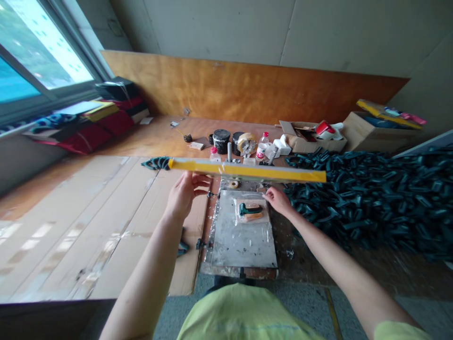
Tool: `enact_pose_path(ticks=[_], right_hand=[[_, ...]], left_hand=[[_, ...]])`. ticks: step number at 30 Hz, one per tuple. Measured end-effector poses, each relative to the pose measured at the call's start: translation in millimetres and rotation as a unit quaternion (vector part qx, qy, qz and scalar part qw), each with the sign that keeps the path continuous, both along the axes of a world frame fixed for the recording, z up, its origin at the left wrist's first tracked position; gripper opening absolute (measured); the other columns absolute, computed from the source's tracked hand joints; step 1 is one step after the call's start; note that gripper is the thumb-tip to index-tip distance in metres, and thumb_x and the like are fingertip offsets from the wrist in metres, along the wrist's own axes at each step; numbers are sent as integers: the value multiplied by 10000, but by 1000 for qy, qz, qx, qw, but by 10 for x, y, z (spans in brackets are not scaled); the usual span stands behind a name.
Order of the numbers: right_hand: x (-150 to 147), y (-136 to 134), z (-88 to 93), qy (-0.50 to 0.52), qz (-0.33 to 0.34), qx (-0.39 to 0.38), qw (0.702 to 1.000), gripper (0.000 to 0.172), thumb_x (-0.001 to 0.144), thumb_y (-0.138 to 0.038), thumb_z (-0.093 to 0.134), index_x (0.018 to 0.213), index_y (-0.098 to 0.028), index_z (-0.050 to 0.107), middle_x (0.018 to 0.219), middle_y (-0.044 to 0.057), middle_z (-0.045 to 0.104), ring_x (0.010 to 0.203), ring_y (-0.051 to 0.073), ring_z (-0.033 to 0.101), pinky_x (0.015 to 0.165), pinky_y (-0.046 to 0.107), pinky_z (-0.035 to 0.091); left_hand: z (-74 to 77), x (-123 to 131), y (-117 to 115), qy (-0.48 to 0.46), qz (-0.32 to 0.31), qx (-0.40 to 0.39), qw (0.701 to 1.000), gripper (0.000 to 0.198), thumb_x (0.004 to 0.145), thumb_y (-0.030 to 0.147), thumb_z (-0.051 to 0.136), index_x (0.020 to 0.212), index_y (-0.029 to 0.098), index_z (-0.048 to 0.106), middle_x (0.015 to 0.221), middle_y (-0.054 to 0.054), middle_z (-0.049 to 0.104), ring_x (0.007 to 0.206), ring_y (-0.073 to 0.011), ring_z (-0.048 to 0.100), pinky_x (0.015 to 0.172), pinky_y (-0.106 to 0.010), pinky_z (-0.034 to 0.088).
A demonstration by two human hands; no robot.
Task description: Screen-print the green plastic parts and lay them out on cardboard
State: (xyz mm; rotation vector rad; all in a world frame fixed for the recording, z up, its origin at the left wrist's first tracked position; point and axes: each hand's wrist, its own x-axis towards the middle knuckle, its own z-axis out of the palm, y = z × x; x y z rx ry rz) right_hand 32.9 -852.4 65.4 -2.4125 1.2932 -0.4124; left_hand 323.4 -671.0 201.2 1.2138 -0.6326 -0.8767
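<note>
My left hand [185, 192] grips the left part of a long frame edged with yellow tape [247, 170], raised on edge above a metal plate [240, 241]. On that plate a dark green part [249, 209] lies on an orange block under clear film. My right hand [279, 200] rests at the plate's right edge with its fingers curled beside the green part; what it pinches, if anything, I cannot make out. A second dark green part [156, 163] sticks out past the frame's left end.
A large heap of dark green plastic parts [371, 198] fills the bench on the right. Flattened cardboard [88, 222] covers the left. Behind the frame stand black tins [221, 140], a tape roll [247, 143], bottles [262, 145] and open cardboard boxes [307, 137].
</note>
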Motion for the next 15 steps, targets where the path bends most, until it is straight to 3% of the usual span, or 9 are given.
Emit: enact_pose_path(ticks=[3, 5, 6, 8, 10, 11, 13, 15], right_hand=[[55, 309, -204, 15, 123, -5, 992, 347, 807, -304, 687, 1128, -207, 601, 1028, 67, 655, 946, 199, 600, 803, 307, 448], [121, 423, -198, 37, 153, -20, 987, 288, 809, -250, 693, 1085, -215, 620, 1032, 64, 635, 988, 204, 572, 844, 322, 432], [155, 470, -155, 42, 153, -28, 987, 208, 821, -234, 681, 1022, -210, 637, 1002, 59, 627, 983, 204, 562, 849, 324, 426], [229, 610, -17, 34, 146, -53, 987, 88, 846, -241, 658, 922, -198, 648, 931, 49, 607, 948, 201, 544, 838, 321, 419], [325, 858, 132, 14, 163, -95, 982, 80, 868, -268, 633, 898, -195, 647, 894, 48, 591, 930, 205, 522, 830, 325, 412], [381, 1012, 188, 6, 190, -118, 975, 93, 881, -278, 614, 895, -194, 648, 884, 51, 588, 925, 207, 513, 831, 329, 407], [487, 1293, 230, -1, 280, -151, 948, 134, 910, -295, 565, 905, -197, 655, 866, 55, 593, 910, 208, 507, 838, 340, 401], [518, 1394, 176, -11, 357, -152, 922, 167, 926, -320, 540, 970, -217, 663, 870, 46, 611, 901, 199, 515, 842, 338, 401]], left_hand=[[72, -14, -146, 7, 25, -15, 1000, 508, 802, 636, 529, 938, 156, 624, 756, -36, 678, 673, -133, 636, 553, -207, 481], [-46, -112, -100, 21, 62, -12, 998, 496, 806, 624, 544, 1005, 175, 608, 759, -18, 679, 650, -119, 635, 554, -202, 483], [-156, -196, -39, 32, 60, 10, 998, 498, 804, 616, 558, 1038, 178, 601, 771, -21, 686, 639, -120, 637, 548, -205, 485], [-446, -429, 133, 70, -11, 108, 992, 524, 794, 603, 589, 1070, 158, 599, 815, -62, 709, 639, -148, 657, 524, -226, 493], [-761, -705, 330, 129, -125, 233, 956, 549, 792, 606, 594, 1076, 136, 608, 900, -124, 726, 701, -205, 692, 507, -263, 510], [-904, -833, 425, 162, -140, 259, 942, 533, 808, 602, 577, 1080, 145, 607, 945, -135, 726, 750, -225, 704, 524, -281, 527], [-1140, -1013, 602, 224, -114, 266, 931, 424, 855, 548, 548, 1000, 155, 618, 904, -117, 725, 797, -231, 714, 562, -288, 544], [-1318, -1035, 778, 249, -54, 258, 932, 308, 887, 458, 542, 891, 158, 614, 784, -79, 710, 777, -217, 719, 562, -262, 535]])
